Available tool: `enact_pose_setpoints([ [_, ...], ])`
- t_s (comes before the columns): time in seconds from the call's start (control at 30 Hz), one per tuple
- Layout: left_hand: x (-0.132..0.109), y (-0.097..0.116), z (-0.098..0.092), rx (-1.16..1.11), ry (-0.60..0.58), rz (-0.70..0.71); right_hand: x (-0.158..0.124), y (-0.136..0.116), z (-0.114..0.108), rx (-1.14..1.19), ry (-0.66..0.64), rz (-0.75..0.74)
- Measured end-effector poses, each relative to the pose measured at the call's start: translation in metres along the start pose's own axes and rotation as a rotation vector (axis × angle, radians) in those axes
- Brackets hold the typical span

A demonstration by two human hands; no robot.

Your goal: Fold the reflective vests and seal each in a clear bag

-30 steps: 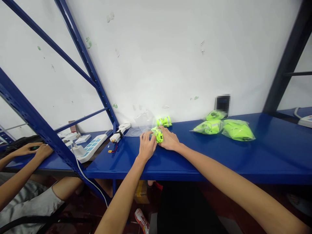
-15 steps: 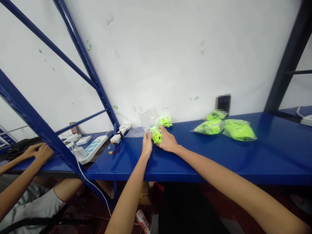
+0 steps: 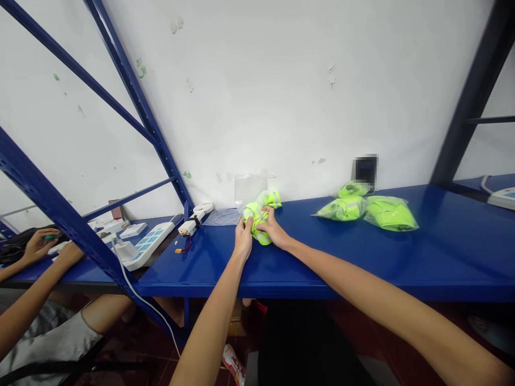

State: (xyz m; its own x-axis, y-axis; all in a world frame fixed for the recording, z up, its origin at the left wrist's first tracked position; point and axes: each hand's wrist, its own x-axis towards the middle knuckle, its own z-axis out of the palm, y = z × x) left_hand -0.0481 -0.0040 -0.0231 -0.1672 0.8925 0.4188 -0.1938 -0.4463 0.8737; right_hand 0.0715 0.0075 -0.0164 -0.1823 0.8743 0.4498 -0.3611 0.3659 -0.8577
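My left hand and my right hand are closed together around a folded neon-yellow garment on the blue shelf. A clear plastic bag stands up just behind it, its mouth at the garment, pinched by my left fingers. Another folded neon-yellow garment lies right behind my right hand, near the wall.
Three bagged neon-yellow garments lie to the right by a small dark device. A flat clear bag, a small white fan and a white power strip sit left. Another person's hands work at far left.
The clear bag has risen from lying flat to standing upright behind the garment. My hands have gathered the garment up and closed tighter on it.
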Motion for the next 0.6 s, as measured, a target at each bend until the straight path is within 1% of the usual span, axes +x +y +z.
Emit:
enact_pose_setpoints([
  [0.07,-0.001,0.002,0.002,0.024,-0.021,0.047,0.004,0.002,0.004,0.253,0.081,0.067],
  [0.1,-0.001,0.002,0.004,0.040,-0.027,0.065,0.007,0.003,0.005,0.342,0.131,0.085],
  [0.17,-0.002,0.002,0.008,0.086,0.003,0.100,0.011,0.004,0.005,0.441,0.239,0.117],
  [0.27,-0.003,0.004,0.014,0.167,0.039,0.148,0.015,0.003,0.004,0.479,0.332,0.175],
  [0.43,-0.008,0.009,0.019,0.269,-0.024,0.165,0.016,0.000,0.003,0.530,0.287,0.179],
  [0.6,-0.012,0.011,0.014,0.420,-0.076,0.157,0.014,-0.001,0.006,0.555,0.406,0.227],
])
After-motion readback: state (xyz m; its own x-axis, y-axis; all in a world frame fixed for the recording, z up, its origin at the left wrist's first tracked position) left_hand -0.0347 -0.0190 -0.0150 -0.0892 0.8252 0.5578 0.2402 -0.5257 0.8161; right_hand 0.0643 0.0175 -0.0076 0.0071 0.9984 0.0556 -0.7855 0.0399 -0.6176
